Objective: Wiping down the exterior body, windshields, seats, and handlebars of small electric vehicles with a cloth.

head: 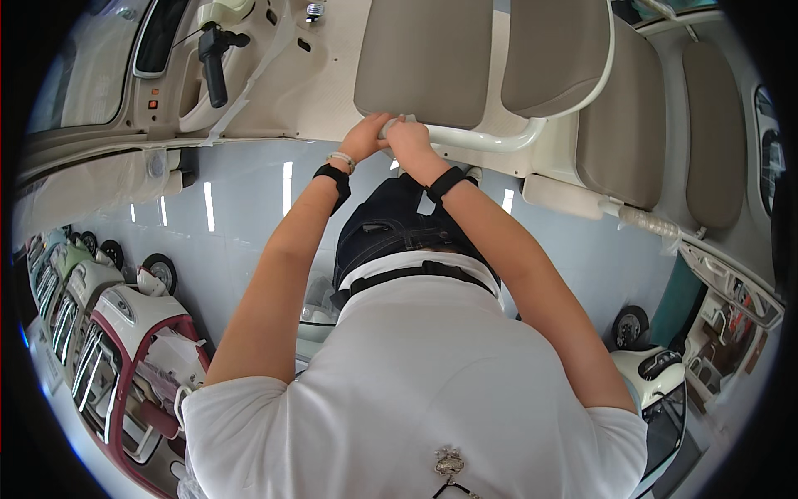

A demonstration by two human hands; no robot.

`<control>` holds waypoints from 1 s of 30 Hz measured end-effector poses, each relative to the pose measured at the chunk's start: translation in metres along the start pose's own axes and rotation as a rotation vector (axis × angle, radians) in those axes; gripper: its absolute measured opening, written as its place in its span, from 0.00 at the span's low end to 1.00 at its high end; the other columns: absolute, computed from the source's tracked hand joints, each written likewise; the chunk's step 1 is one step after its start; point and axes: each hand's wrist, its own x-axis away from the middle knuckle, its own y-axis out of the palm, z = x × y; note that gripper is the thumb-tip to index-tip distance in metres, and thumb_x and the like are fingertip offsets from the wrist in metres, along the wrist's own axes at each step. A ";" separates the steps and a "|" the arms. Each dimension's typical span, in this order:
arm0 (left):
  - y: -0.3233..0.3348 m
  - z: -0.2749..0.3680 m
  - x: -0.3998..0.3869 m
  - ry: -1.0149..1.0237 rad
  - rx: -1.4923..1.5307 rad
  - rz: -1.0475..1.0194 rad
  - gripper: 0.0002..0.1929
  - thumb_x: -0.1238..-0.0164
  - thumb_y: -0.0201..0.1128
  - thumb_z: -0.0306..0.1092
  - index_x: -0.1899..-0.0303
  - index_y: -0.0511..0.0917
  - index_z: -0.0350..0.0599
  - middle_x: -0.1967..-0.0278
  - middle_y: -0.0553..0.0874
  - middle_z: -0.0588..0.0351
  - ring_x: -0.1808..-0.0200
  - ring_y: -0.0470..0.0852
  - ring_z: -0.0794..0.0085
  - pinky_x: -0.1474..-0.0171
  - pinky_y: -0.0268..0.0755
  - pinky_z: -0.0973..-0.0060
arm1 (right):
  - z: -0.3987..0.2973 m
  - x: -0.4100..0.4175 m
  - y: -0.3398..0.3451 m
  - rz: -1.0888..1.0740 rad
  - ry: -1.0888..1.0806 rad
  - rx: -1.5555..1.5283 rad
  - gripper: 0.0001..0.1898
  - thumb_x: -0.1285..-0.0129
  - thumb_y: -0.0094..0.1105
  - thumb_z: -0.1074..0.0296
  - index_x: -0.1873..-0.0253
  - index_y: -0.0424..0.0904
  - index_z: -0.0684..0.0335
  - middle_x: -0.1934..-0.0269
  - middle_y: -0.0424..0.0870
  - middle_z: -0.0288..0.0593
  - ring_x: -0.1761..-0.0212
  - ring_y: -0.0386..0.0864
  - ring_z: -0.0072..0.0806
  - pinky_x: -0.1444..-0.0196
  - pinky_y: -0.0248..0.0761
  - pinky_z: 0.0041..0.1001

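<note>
Both my hands meet at the front end of a white tubular seat rail [492, 140], beside the grey-brown front seat cushion [424, 62]. My left hand [366, 137] has its fingers curled at the rail's end, touching a small pale cloth or wrap [393, 125]. My right hand [409, 138] closes over the same end from the other side, and its fingers hide part of the pale piece. Above the rail stands the seat's backrest [555, 56]. Each wrist wears a black band; a beaded bracelet is on the left one.
A black handlebar grip [215, 68] is at the upper left of the cream vehicle cabin. A rear seat [620, 125] lies to the right. Plastic film covers the open door's edge [651, 224]. More small vehicles, one with a red frame [131, 374], stand behind on both sides.
</note>
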 end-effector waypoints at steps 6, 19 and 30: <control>0.019 0.046 -0.020 0.144 -0.250 0.023 0.25 0.47 0.68 0.46 0.52 0.72 0.40 0.58 0.79 0.45 0.53 0.77 0.50 0.52 0.70 0.60 | 0.044 0.040 -0.010 -0.001 0.195 -0.171 0.19 0.44 0.60 0.67 0.50 0.72 0.73 0.74 0.84 0.50 0.71 0.84 0.43 0.71 0.76 0.38; 0.093 0.194 -0.106 0.083 -0.124 -0.110 0.14 0.43 0.61 0.38 0.60 0.73 0.38 0.69 0.84 0.48 0.66 0.85 0.55 0.63 0.77 0.62 | 0.143 0.115 -0.067 0.309 0.441 0.029 0.18 0.41 0.54 0.70 0.45 0.76 0.63 0.52 0.80 0.56 0.53 0.79 0.45 0.59 0.75 0.41; 0.029 0.018 -0.025 0.131 0.028 0.091 0.20 0.51 0.68 0.35 0.57 0.74 0.38 0.59 0.80 0.45 0.53 0.77 0.49 0.50 0.71 0.60 | 0.039 0.021 0.013 0.273 -0.037 -0.276 0.29 0.45 0.59 0.62 0.43 0.69 0.77 0.53 0.77 0.54 0.49 0.76 0.43 0.45 0.69 0.36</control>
